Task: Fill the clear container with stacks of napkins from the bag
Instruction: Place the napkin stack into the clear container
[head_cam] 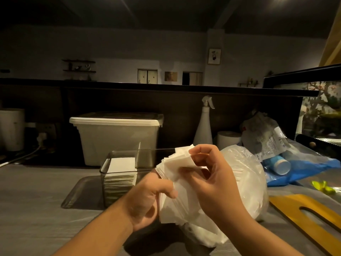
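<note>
1. Head view: a dim grey counter (pixel 36 200), seen looking down past both forearms.
2. The left hand (pixel 147 198) grips the lower edge of a wad of white napkins (pixel 177 161), with its fingers curled round it.
3. The right hand (pixel 212 182) pinches the wad's top edge between the thumb and bent fingers.
4. The wad is held above the counter, just right of the clear container (pixel 110 193). It touches the white plastic bag (pixel 245 172), which bulges behind and below it.
5. The container stands on the counter and holds a neat pile (pixel 121 164) of napkins in its left part.
6. Behind it stand a lidded tub (pixel 118 133) and a spray bottle (pixel 203 126).
7. A blue bag (pixel 304 167) and a yellow board (pixel 304 209) lie at right.
</note>
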Tool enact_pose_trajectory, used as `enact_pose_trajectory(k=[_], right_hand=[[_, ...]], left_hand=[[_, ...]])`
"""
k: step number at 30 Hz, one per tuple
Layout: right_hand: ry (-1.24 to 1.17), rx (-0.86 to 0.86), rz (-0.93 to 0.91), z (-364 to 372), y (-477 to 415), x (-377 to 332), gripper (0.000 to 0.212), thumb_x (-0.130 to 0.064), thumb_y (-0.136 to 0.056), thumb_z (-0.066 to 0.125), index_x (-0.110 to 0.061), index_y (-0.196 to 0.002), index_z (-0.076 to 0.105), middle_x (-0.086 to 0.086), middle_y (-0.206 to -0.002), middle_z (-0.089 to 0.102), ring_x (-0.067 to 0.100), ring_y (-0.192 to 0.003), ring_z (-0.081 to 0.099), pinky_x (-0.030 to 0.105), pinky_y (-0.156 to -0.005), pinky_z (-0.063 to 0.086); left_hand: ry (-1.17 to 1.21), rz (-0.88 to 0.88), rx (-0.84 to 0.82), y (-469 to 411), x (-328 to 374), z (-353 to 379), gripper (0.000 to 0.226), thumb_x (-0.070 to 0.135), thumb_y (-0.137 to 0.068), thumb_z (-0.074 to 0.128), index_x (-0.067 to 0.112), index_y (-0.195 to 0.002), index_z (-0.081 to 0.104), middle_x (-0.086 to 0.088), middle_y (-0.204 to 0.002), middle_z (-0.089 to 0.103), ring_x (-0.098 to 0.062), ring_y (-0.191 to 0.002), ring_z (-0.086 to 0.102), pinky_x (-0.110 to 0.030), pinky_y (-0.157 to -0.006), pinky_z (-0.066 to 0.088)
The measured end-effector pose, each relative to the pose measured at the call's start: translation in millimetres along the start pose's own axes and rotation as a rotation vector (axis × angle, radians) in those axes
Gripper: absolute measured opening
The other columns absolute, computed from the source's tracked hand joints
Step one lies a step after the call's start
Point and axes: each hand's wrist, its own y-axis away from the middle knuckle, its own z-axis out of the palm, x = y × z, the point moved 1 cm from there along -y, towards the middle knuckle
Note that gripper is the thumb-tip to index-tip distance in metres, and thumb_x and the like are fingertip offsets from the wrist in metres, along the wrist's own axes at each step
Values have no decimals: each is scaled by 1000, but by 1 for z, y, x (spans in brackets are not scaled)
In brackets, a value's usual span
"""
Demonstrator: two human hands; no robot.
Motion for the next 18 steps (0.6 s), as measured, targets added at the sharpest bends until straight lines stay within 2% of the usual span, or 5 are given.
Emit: enact_pose_trajectory(k=[4,9,12,15,18], right_hand=[[74,-9,5,2,1,1,37,-16,-83,78,-37,-103,56,-24,-98,65,-5,-97,62,12,-75,54],[143,-56,82,3,1,-1,41,-30,-82,79,-45,-105,48,-26,-104,58,-19,-97,51,-1,-71,44],[178,-87,134,4,1,0,43,-31,-81,81,-45,-103,47,-25,-107,56,-7,-96,58,0,-66,46],[198,-83,178,2,-2,1,47,-33,-78,83,-43,-106,48,-20,-112,57,0,-99,57,3,-66,48],[168,-109,182,1,-2,1,39,-30,-77,83,-38,-103,56,-18,-103,62,1,-92,61,9,-67,52]], left_hand=[[-114,9,165,-1,-1,6,36,-6,-86,63,7,-120,65,-18,-105,73,-30,-96,72,-42,-84,60],[-263,11,261,-2,-3,6,40,-3,-93,57,23,-124,61,-6,-104,75,-26,-100,71,-45,-89,58],[-272,18,298,-4,-3,7,42,-7,-92,57,22,-123,62,-5,-102,75,-22,-96,71,-38,-84,60],[-253,12,292,-6,-4,6,45,-10,-91,56,19,-126,61,-8,-106,75,-25,-99,71,-40,-86,59],[-240,15,297,-6,-5,3,45,-10,-91,56,17,-126,61,-9,-104,75,-25,-97,72,-38,-81,60]])
